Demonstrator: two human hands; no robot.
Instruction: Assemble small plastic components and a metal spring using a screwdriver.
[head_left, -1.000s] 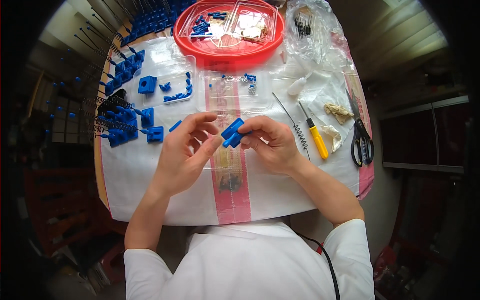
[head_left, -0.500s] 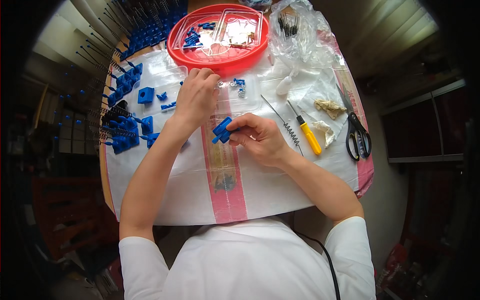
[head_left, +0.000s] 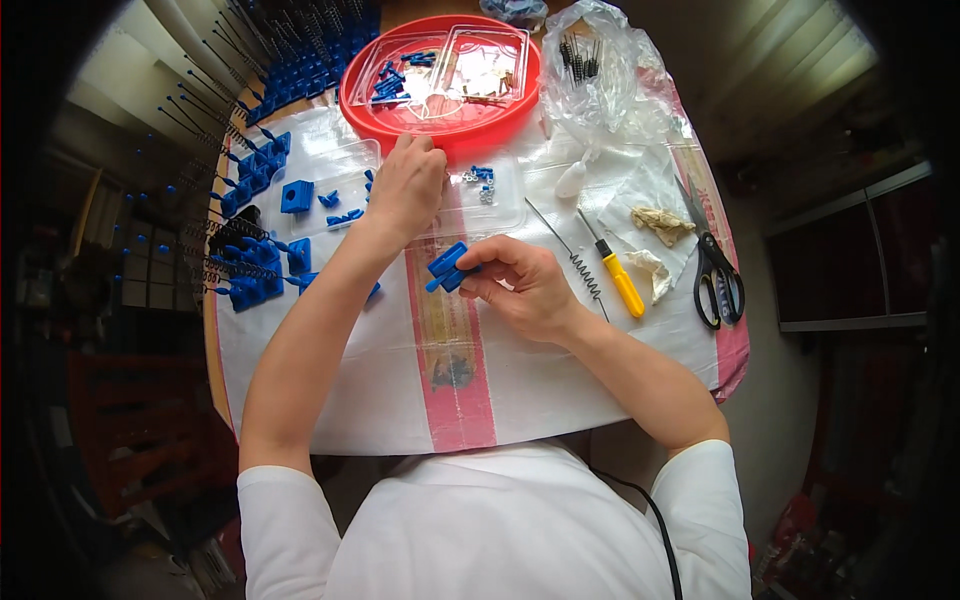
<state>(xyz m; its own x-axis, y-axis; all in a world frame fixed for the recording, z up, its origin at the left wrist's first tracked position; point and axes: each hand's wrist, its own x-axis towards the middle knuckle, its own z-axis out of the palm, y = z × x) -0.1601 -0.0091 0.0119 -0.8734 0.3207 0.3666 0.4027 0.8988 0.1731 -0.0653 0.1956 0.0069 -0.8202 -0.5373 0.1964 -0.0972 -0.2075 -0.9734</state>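
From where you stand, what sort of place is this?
Probably a home hobby or small assembly bench: a covered table crowded with blue plastic parts, a red tray of sorted pieces, a yellow-handled screwdriver and scissors.

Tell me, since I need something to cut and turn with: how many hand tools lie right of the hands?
2: a yellow-handled screwdriver just right of the right hand, and black scissors near the table's right edge. Others may be hidden under the plastic bag.

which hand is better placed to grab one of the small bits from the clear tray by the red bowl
Left. The left hand is stretched out beside the clear tray and looks free, while the right hand sits nearer the body holding the blue part.
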